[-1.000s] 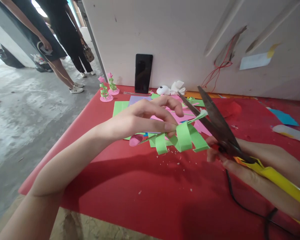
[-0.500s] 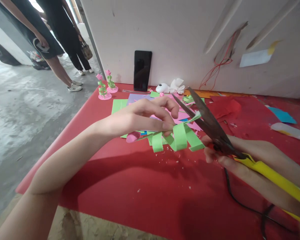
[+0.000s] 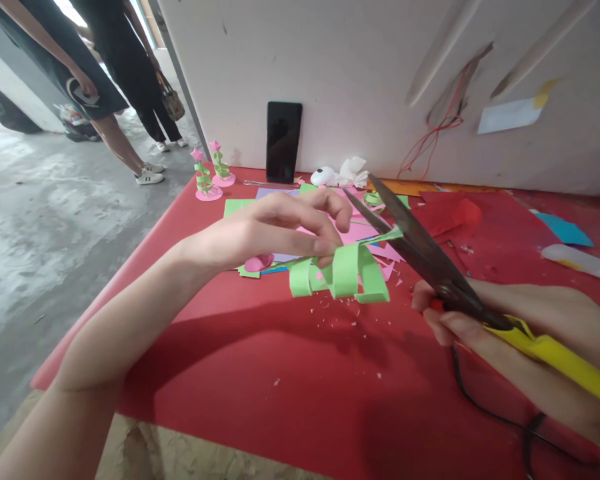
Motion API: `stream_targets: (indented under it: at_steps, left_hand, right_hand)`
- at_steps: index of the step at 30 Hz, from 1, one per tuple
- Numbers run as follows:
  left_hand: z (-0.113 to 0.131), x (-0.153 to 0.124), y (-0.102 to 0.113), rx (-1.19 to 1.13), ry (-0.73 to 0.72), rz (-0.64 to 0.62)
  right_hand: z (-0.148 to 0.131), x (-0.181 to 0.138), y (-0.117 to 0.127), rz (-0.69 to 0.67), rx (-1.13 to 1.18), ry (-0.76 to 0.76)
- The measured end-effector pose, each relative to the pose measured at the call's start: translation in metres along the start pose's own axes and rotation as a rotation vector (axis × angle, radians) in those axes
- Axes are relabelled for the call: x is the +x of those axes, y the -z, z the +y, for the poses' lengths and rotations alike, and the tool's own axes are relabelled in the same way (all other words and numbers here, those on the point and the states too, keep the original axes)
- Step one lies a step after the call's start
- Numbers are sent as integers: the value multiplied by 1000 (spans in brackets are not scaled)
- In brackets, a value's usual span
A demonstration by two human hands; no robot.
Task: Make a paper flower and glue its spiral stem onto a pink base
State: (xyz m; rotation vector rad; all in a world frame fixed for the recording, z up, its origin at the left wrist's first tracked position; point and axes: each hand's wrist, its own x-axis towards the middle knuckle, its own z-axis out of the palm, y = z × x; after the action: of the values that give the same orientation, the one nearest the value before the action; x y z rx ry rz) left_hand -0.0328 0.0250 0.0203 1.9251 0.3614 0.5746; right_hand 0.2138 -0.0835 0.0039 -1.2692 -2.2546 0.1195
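Broadly, a red-covered table (image 3: 220, 373) spreads beneath everything, with sheets of coloured paper (image 3: 239, 208) lying beyond the work. Over it the left hand (image 3: 287, 227) comes in palm down, thumb and fingers pinching a green paper spiral (image 3: 346, 273); the right hand (image 3: 510, 350) is closed around a pair of scissors (image 3: 430, 273), gripping close to the pivot, with the yellow handles running off toward the lower right.

The spiral hangs just below and to the right of the left fingertips, so that hand is the nearer one; the right hand sits further right, apart from it. Its long axis runs roughly left to right, rising a little to a twisted stem end (image 3: 393, 234). The parted blades slant across that line, tips up and to the left, and the stem end overlaps them in view; whether it touches, I cannot tell. Smallest, white scraps (image 3: 379, 375) dot the red surface.
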Motion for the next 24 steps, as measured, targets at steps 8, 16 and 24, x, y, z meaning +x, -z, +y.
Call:
stream_targets:
  at_steps: [8, 16, 24]
  left_hand:
    - [-4, -1, 1, 6, -6, 27]
    - [-7, 0, 2, -4, -23, 15]
    - [-4, 1, 1, -4, -14, 11]
  right_hand:
    - [-7, 5, 1, 32, -114, 48]
    - [-10, 4, 2, 57, -138, 61]
    - [-4, -3, -4, 66, -72, -184]
